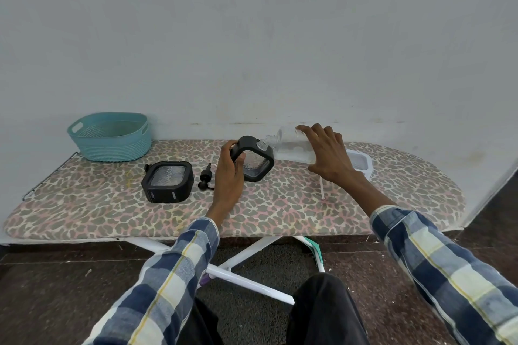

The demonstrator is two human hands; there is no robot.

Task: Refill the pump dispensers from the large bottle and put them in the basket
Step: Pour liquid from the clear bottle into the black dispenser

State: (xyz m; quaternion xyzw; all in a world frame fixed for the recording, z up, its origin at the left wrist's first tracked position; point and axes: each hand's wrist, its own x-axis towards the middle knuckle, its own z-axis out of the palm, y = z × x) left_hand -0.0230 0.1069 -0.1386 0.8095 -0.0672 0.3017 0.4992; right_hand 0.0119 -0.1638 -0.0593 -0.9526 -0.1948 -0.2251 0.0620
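My left hand (230, 173) grips a black-framed square dispenser (256, 161), tilted, with its open neck facing right. My right hand (326, 152) holds the large clear bottle (291, 145) on its side, its open mouth close to the dispenser's neck. A second black dispenser (168, 181) lies flat on the board to the left. A black pump head (206, 176) with its tube lies between the two dispensers. The teal basket (110, 136) stands at the back left, with nothing visible inside.
Everything rests on a leopard-print ironing board (280, 213) against a grey wall. A clear lidded container (360, 162) sits behind my right hand. A white tube (321, 187) lies near my right wrist. My knees are under the board's front edge.
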